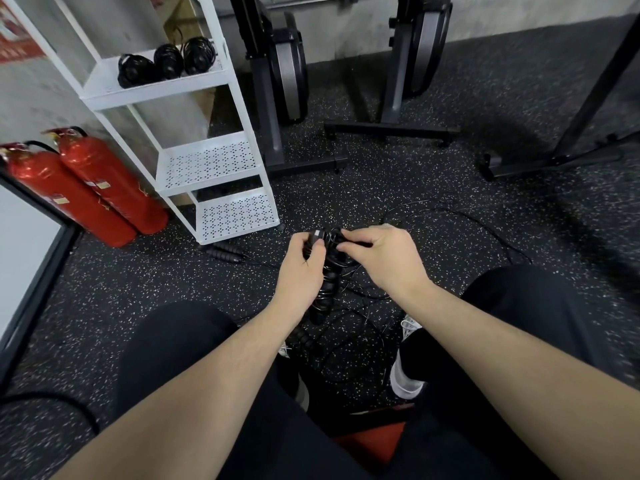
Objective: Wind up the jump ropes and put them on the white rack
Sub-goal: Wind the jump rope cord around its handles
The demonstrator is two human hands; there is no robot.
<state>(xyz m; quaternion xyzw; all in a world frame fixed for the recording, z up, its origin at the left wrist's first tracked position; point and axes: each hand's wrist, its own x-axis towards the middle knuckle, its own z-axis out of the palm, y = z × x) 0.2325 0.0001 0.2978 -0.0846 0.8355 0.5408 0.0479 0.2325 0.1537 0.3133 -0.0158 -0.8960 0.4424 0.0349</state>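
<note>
While both hands grip the jump rope (329, 271), its handles stay mostly hidden.

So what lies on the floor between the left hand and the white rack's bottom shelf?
In the head view, two black jump-rope handles lie there on the speckled floor.

Both forearms extended, left hand (304, 268) gripping, right hand (384, 256) pinching

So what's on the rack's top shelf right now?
Three wound black rope bundles sit side by side on the white rack's upper shelf. Anything behind them is hidden.
</note>
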